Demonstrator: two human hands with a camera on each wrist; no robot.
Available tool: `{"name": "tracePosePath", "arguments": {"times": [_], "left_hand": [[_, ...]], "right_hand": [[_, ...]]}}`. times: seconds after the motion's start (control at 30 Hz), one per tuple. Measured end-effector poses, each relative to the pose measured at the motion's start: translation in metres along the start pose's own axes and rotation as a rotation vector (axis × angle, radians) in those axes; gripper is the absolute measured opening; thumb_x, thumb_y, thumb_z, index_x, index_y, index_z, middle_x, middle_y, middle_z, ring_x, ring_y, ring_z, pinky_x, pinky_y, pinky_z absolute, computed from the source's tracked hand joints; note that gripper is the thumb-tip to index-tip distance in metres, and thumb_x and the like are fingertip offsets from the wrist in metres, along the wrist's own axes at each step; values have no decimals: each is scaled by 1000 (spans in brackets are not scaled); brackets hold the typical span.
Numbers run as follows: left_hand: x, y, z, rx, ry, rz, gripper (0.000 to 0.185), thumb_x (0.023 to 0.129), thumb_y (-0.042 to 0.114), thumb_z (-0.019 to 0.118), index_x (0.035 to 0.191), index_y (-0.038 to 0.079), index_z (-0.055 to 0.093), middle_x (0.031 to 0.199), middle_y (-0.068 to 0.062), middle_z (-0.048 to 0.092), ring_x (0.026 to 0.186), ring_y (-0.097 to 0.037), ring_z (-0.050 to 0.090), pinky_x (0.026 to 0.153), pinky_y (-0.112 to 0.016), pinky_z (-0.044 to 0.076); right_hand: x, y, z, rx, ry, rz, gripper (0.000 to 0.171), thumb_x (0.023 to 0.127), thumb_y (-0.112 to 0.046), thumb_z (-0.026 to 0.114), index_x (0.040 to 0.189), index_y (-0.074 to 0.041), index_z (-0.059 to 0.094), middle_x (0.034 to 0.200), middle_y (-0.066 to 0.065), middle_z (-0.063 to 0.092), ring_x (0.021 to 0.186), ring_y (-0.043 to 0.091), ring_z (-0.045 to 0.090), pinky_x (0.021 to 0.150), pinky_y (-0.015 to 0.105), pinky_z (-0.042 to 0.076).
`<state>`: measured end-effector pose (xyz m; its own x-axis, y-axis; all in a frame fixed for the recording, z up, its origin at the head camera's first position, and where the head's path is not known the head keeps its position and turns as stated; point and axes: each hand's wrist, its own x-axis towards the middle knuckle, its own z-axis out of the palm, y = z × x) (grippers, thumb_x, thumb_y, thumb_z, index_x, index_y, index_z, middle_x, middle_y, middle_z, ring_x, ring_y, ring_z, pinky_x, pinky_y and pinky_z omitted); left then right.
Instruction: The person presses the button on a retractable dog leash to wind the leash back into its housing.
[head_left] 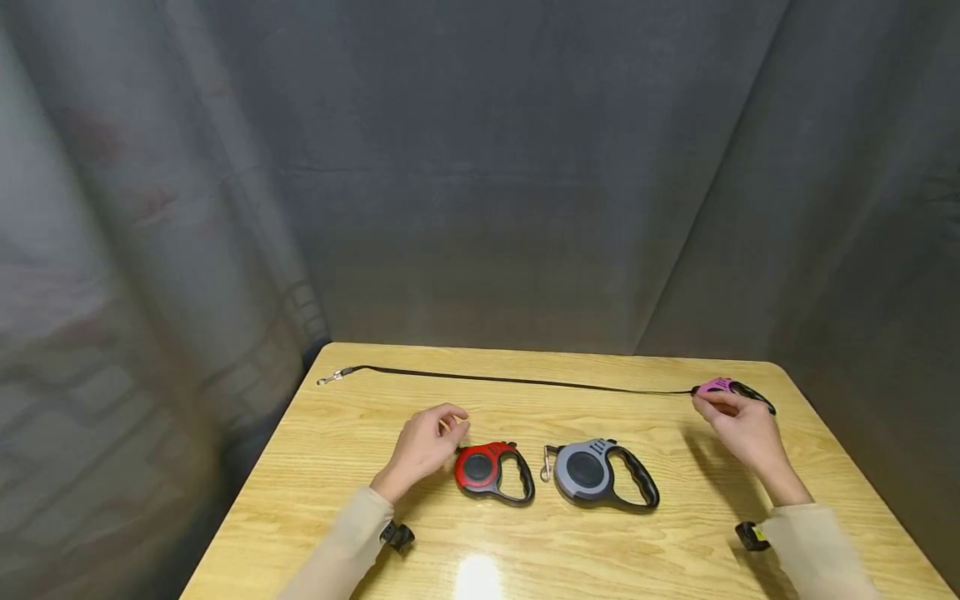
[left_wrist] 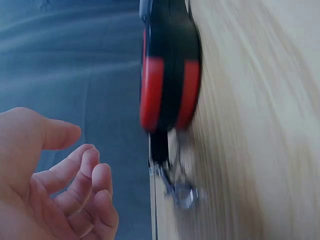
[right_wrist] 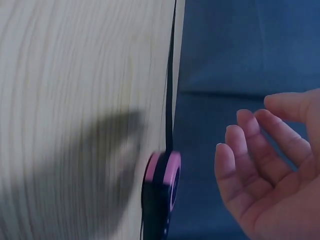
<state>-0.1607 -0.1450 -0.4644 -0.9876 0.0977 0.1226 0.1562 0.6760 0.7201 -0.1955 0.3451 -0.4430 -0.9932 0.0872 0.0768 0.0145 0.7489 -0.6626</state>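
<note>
A red and black retractable dog leash (head_left: pixel 487 454) lies on the table beside my left hand (head_left: pixel 426 442), whose loosely curled fingers are empty. Its metal clip (left_wrist: pixel 186 195) shows in the left wrist view. Just right of it rests a grey retractable leash (head_left: pixel 585 468) with a black handle and its clip (head_left: pixel 546 471) drawn in close. At the back right is a pink retractable leash (head_left: pixel 712 385), partly hidden behind my right hand (head_left: pixel 742 429). That hand is raised above the table, holding nothing, and the right wrist view shows it apart from the pink leash.
From the pink leash a black strap (head_left: pixel 517 382) runs along the back of the wooden table (head_left: pixel 360 550), ending in a metal clip (head_left: pixel 328 378) at the back left. Grey curtain (head_left: pixel 480 208) hangs behind the table.
</note>
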Motion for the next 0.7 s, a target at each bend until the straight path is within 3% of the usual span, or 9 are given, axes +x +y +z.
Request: {"name": "tracePosePath", "arguments": {"times": [0.13,0.43,0.7], "left_hand": [[2,-15,-12,14,36,-37,20,101,25,72,114,12,79,89,5,70,69,-5,60,64,-26,46],[7,-45,-37,81,83,-115,22,101,26,72,116,12,79,95,2,73,77,-8,62,68,-29,47],[12,-69,-60,157,98,-157,25,102,26,69,120,10,77,98,-2,74,78,-13,63,69,-31,45]], "right_hand": [[4,13,-8,-23,20,17,51,108,-40,62,132,4,70,132,34,68,113,53,66,76,42,55],[21,46,-17,-45,79,69,53,110,-39,56,137,5,66,133,34,67,119,55,61,90,62,47],[30,65,-22,-70,114,75,50,107,-32,63,134,10,66,130,36,67,117,55,61,89,59,45]]}}
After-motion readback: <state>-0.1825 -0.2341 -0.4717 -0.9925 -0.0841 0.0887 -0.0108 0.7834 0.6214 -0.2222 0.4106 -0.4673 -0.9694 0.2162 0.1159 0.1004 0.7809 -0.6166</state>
